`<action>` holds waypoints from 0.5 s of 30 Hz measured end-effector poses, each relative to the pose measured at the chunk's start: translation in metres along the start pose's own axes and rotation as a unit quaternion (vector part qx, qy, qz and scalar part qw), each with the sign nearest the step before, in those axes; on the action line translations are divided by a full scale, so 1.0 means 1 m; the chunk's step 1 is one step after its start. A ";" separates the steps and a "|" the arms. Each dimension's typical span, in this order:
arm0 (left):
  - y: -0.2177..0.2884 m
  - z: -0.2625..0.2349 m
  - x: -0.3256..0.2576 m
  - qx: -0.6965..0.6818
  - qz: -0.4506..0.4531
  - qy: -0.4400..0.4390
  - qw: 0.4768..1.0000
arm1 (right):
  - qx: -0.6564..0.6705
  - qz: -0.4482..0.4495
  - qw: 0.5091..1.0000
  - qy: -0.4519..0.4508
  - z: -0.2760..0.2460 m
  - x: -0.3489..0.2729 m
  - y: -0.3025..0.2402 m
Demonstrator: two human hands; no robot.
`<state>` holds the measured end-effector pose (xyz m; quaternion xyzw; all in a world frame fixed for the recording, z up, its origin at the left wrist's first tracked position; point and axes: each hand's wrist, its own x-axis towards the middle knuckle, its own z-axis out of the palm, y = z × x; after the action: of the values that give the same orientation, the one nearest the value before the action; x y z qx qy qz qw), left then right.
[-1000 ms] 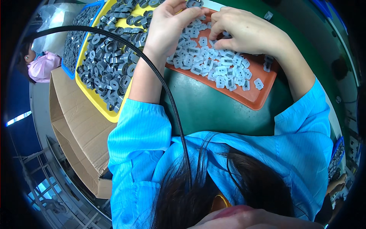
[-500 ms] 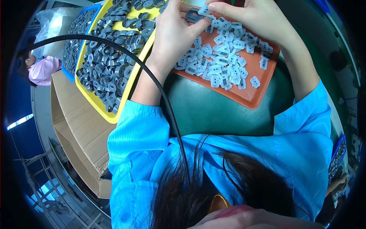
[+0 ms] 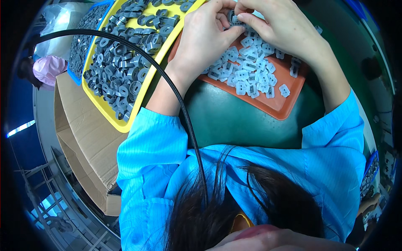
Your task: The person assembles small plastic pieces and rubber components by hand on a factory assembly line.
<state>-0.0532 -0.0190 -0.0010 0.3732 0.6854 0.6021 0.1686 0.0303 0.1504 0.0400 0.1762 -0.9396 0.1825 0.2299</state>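
My left hand (image 3: 211,35) is closed, its thumb and fingers pinching a small grey ring-shaped plastic part (image 3: 231,17). Fingertips hide most of that part. Against it from the other side, my right hand (image 3: 278,29) is also closed, thumb and fingers pressed together on a small translucent plastic piece, which is mostly covered. Both hands meet above an orange tray (image 3: 278,112). Loose translucent pieces (image 3: 251,73), each with small dark holes, lie heaped in that tray. Left of my left hand, a yellow tray (image 3: 121,125) contains many grey ring-shaped parts (image 3: 123,62).
A blue-rimmed tray (image 3: 75,77) of dark small parts stands beyond the yellow tray. An open cardboard box (image 3: 88,129) sits at the left. A black cable (image 3: 171,85) arcs across the view. The green table (image 3: 234,125) lies before me; a person in pink (image 3: 49,69) is far left.
My right hand has moved down and left, bringing the translucent piece against the grey part. My left hand has shifted slightly right. The orange tray's pieces appear a little further right.
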 end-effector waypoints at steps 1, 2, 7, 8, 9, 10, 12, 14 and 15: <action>0.007 0.000 -0.002 0.074 -0.002 -0.011 0.997 | -0.001 0.004 0.999 -0.032 -0.002 0.000 0.000; 0.011 0.000 -0.003 0.147 -0.004 -0.022 0.989 | 0.001 0.006 0.999 -0.033 -0.003 -0.002 0.000; 0.014 0.006 -0.004 0.027 -0.073 -0.004 0.997 | 0.055 0.079 0.994 0.060 0.006 -0.006 0.001; 0.016 0.008 -0.004 -0.056 -0.127 0.012 0.990 | 0.096 0.125 0.984 0.079 0.008 -0.004 0.002; 0.010 0.008 -0.001 -0.056 -0.127 0.012 0.990 | 0.096 0.126 0.984 0.079 0.008 -0.002 0.007; 0.004 0.006 0.000 -0.004 -0.012 0.017 1.000 | 0.210 0.194 0.958 0.027 0.008 0.000 0.010; -0.006 0.002 -0.002 0.049 0.100 0.025 0.993 | 0.360 0.293 0.884 -0.053 0.009 0.002 0.016; 0.001 0.002 -0.001 0.180 0.203 0.047 0.961 | 0.398 0.313 0.860 -0.060 0.013 0.002 0.020; 0.002 0.002 -0.001 0.245 0.253 0.057 0.934 | 0.434 0.333 0.835 -0.065 0.015 0.003 0.022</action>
<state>-0.0506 -0.0186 -0.0001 0.5286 0.7032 0.4587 -0.1252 0.0132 0.1630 0.0234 -0.0544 -0.7786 0.6252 -0.0061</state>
